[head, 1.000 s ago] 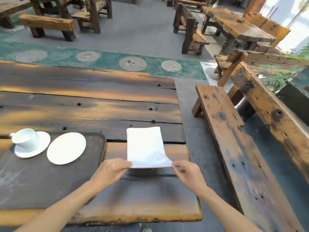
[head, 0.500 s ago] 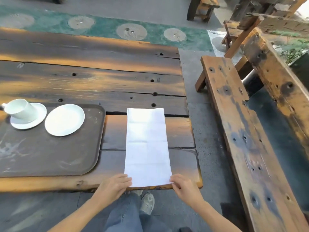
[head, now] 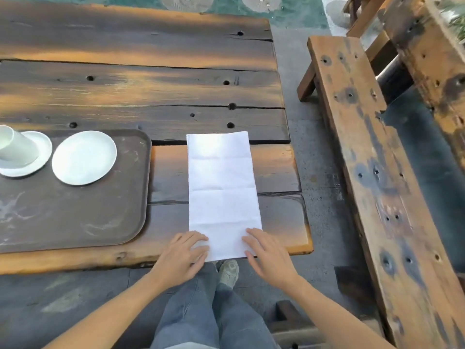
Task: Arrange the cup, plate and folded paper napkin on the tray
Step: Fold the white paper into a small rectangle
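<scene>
Both palms flat: left hand [head: 181, 254] and right hand [head: 268, 255] press the napkin [head: 222, 187] at the tabletop's near edge, gripping nothing. Folding's underway; next, fold it smaller, then onto the tray [head: 75, 212].

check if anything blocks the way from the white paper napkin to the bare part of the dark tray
Nothing visible does. The white paper napkin lies on the wooden table right of the dark tray, whose near half is bare; the white plate sits farther back.

Soft daylight, sharp focus; warm sheen on the table [head: 141, 59]; edges bend wide-angle.
</scene>
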